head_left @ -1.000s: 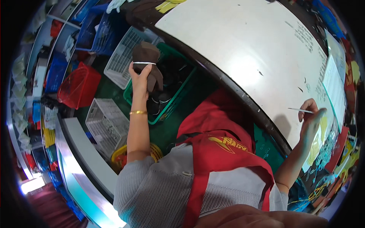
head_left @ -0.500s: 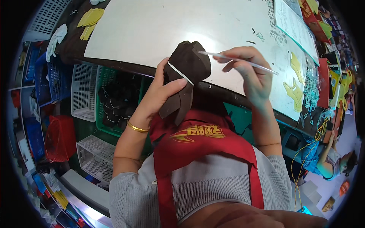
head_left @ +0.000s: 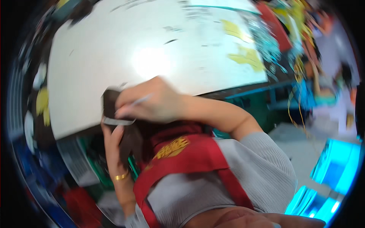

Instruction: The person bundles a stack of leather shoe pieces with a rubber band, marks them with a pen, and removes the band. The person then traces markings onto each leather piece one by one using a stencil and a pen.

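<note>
A bundle of dark brown cut pieces (head_left: 131, 143), flat and stacked, sits at the table's near edge. Round its middle runs a white band (head_left: 114, 121). My left hand (head_left: 113, 137) is closed on the bundle from below, its thumb near the band. Across the bundle's upper part lies my right hand (head_left: 150, 100), pinching a slim pale pen (head_left: 142, 100). Its fingers hide the pen's tip and part of the top piece, so contact cannot be made out. Motion blurs the picture.
The white tabletop (head_left: 91, 64) spreads ahead, with yellow cut pieces (head_left: 247, 57) and a tangle of pale bands (head_left: 266, 41) at its right. A yellow glove-like piece (head_left: 43, 102) lies left. Crates (head_left: 72, 159) stand below the table. Another person (head_left: 329, 83) sits far right.
The whole view has swung round. My right hand has come left and down with the pen, from beside the bundle to over its upper part. My left hand still grips the bundle.
</note>
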The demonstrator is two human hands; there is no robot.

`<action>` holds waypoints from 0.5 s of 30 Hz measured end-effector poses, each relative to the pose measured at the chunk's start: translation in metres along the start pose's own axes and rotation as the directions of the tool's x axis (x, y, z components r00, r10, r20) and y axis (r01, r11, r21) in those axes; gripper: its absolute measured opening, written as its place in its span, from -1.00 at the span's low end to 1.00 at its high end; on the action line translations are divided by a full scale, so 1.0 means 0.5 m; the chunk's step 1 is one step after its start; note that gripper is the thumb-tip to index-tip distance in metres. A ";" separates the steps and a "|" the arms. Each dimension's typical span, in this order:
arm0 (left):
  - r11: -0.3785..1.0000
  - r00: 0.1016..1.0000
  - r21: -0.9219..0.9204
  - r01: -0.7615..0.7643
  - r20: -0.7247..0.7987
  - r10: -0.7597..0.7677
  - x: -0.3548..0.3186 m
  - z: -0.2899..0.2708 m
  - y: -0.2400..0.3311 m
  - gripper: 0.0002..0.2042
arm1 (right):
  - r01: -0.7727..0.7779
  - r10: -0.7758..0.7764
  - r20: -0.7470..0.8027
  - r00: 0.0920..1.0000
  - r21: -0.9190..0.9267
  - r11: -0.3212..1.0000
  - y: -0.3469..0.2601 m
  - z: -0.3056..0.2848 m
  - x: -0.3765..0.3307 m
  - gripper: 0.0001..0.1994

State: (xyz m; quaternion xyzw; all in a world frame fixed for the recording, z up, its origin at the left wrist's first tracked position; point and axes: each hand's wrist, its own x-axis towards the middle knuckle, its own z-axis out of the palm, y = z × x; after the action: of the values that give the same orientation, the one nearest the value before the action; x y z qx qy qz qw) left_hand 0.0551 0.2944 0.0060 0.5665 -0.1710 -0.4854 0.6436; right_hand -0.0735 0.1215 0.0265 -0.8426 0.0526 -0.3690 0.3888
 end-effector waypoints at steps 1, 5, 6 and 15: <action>1.000 0.999 0.008 -0.010 -0.037 0.011 -0.003 -0.015 -0.002 -0.38 | 0.071 -0.073 -0.037 0.997 -0.051 0.996 0.003 0.019 0.006 -0.83; 0.998 1.000 -0.058 0.002 0.030 0.000 0.000 -0.004 -0.034 -0.44 | 0.101 -0.109 -0.070 0.992 -0.108 0.989 0.023 0.024 -0.011 -0.73; 0.995 1.000 -0.102 0.016 0.011 -0.015 -0.004 0.012 -0.035 -0.42 | 0.099 -0.108 -0.059 0.992 -0.126 0.987 0.023 0.018 -0.018 -0.73; 0.992 0.998 -0.124 -0.033 0.057 0.041 0.011 0.008 -0.051 -0.44 | 0.157 -0.167 -0.066 0.984 -0.140 0.978 0.036 0.018 -0.027 -0.74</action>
State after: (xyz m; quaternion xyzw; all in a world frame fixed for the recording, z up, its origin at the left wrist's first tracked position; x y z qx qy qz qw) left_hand 0.0439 0.2905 -0.0174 0.5076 -0.1703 -0.4997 0.6809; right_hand -0.0736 0.1194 0.0025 -0.8534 0.0234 -0.4273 0.2975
